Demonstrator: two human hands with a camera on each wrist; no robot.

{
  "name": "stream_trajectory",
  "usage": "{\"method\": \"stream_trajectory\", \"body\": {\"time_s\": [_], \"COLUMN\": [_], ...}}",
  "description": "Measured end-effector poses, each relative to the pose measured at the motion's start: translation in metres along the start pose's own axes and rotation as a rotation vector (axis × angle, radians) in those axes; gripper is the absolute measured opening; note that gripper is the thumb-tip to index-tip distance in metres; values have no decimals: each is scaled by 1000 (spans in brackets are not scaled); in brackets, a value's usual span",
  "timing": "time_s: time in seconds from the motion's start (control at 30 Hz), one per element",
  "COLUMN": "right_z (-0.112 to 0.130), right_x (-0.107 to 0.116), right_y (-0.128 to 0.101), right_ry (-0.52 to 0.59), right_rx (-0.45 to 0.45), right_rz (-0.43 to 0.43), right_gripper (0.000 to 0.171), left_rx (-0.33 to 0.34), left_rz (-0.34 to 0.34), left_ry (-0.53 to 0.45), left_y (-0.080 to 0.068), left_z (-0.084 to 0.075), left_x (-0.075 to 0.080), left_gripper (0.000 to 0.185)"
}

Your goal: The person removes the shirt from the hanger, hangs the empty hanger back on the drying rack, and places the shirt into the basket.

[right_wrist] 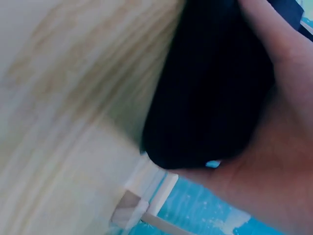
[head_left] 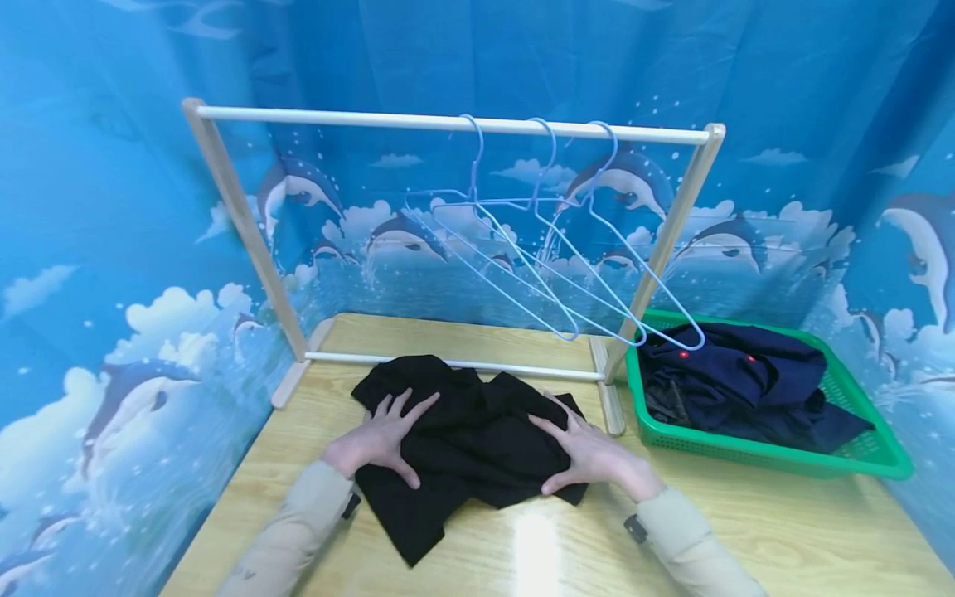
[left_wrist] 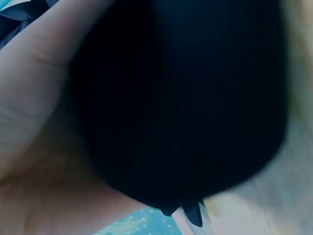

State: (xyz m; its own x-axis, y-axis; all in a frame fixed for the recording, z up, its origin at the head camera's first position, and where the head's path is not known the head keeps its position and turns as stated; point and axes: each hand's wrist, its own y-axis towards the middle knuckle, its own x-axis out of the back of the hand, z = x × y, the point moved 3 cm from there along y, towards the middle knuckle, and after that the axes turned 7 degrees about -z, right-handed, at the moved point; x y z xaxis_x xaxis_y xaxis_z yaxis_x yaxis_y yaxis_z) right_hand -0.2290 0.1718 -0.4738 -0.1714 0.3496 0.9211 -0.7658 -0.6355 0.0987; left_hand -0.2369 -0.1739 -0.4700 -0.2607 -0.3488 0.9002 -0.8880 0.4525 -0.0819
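wooden worktop [head_left: 746, 514]: i'm pressing black garment [head_left: 470, 439] flat, left hand [head_left: 376, 439] and right hand [head_left: 597, 456] fingers released, spread, pinning cloth smooth.

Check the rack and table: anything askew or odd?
The hangers hang tilted and tangled on the rail. The black garment lies crumpled under both hands. Dark clothes are heaped in the basket. Nothing looks damaged.

Staged laundry booth: dolphin backdrop [head_left: 112, 249], hanger rack [head_left: 448, 123], green clothes basket [head_left: 858, 460].
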Motion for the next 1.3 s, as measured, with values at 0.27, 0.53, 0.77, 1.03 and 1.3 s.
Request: {"method": "stream_trajectory", "body": {"time_s": [0.27,0.53,0.77,1.03,1.3], "right_z": [5,7,8,9,8], "right_x": [10,8,-4,-11,-11], "right_y": [5,16,29,44,52], "right_ry": [-97,-384,-256,-176,-242], "right_rx": [80,133,143,120,26], "right_rz": [-273,-338,-186,-44,-91], "right_gripper": [140,149,152,126,92], "left_rx": [-32,-58,-44,-64,-131], "left_rz": [-98,-231,-197,-200,-345], "left_ry": [56,106,109,174,245], "left_y": [3,15,30,49,54], "left_z": [-5,-11,-24,-44,-55], "left_x": [-2,-7,-18,-26,-27], "left_gripper": [120,105,104,97,75]}}
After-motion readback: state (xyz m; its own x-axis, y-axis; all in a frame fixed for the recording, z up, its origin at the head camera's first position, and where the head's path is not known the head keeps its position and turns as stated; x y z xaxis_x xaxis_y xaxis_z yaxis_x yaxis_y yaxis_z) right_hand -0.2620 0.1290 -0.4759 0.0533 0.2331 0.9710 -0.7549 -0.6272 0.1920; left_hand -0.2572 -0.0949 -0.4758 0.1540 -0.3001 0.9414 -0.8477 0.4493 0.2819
